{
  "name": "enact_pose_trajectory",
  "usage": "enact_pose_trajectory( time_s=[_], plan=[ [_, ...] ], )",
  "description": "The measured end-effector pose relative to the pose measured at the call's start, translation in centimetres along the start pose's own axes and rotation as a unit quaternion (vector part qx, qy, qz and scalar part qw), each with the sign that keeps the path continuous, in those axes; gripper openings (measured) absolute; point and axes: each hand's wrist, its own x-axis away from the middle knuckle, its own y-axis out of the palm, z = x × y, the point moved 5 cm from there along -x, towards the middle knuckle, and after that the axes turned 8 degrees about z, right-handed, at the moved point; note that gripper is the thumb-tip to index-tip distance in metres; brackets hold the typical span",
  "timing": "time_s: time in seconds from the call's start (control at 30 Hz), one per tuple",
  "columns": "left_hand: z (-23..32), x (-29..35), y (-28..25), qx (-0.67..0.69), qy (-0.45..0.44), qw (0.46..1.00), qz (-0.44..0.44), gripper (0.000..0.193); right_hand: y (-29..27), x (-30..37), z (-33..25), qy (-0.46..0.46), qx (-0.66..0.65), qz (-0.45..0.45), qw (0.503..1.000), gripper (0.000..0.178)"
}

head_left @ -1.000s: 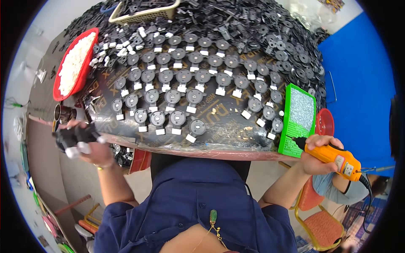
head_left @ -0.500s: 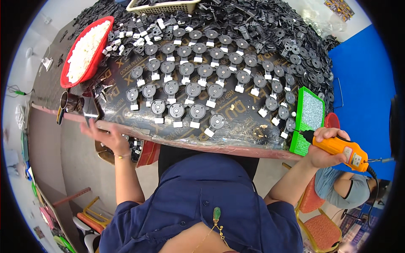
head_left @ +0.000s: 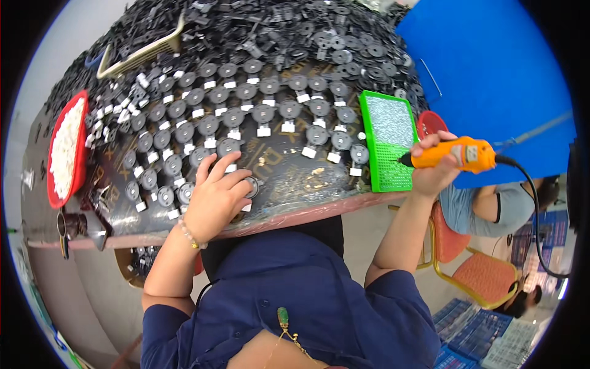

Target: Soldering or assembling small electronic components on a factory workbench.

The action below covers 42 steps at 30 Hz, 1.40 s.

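Observation:
My right hand [head_left: 434,176] is wrapped round an orange electric screwdriver [head_left: 478,154]. Its dark tip points left, over the perforated lower part of a green tray [head_left: 393,177]; small silvery screws [head_left: 393,120] fill the tray's upper part. My left hand [head_left: 215,197] is spread, palm down, over the near rows of black round parts with white blocks [head_left: 263,114]. One such part [head_left: 254,186] lies beside its fingertips, partly covered; whether they touch it I cannot tell. Nothing shows in that hand's grasp.
Loose black parts [head_left: 258,37] heap along the table's far side, around a beige basket [head_left: 138,55]. At left stands a red basket [head_left: 84,147] of white pieces. Right of the tray are a red bowl [head_left: 430,123] and a blue panel [head_left: 485,80]. The screwdriver's cord [head_left: 538,227] hangs at right.
My left hand has moved right, from the table's left front edge onto the rows of parts. The screwdriver's tip has shifted from the tray's left edge to over its perforated part. The view has turned.

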Motion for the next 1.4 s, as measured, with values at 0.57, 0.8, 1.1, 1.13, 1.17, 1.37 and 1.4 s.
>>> enact_pose_trajectory(
  time_s=[0.57,0.8,1.1,1.13,1.17,1.37,1.4],
  plan=[
    [3.3,-4.2,5.6,0.089,-0.015,0.993,0.082,0.039,-3.1,-0.4,2.2,0.021,0.021,0.02,0.999,0.059],
    [2.6,-3.8,5.6,0.146,-0.08,0.98,0.106,0.052,-3.0,-0.4,2.2,0.026,0.025,0.02,0.999,0.061],
    [2.6,-3.5,6.5,0.163,-0.084,0.977,0.107,0.05,1.5,1.1,-2.2,0.026,-0.048,-0.022,0.998,0.075],
    [2.6,-3.6,6.5,0.167,-0.08,0.977,0.109,0.05,3.1,1.8,-2.3,0.026,-0.089,-0.053,0.994,0.078],
    [2.6,-3.6,6.4,0.163,-0.077,0.977,0.113,0.05,5.0,2.7,-2.2,0.028,-0.117,-0.088,0.989,0.08],
    [2.2,-3.5,6.5,0.169,-0.086,0.975,0.116,0.052,12.9,7.1,0.3,0.147,-0.154,-0.19,0.958,0.079],
    [2.2,-3.5,6.4,0.171,-0.081,0.974,0.122,0.051,13.6,7.3,0.7,0.152,-0.172,-0.203,0.952,0.078]
  ],
)
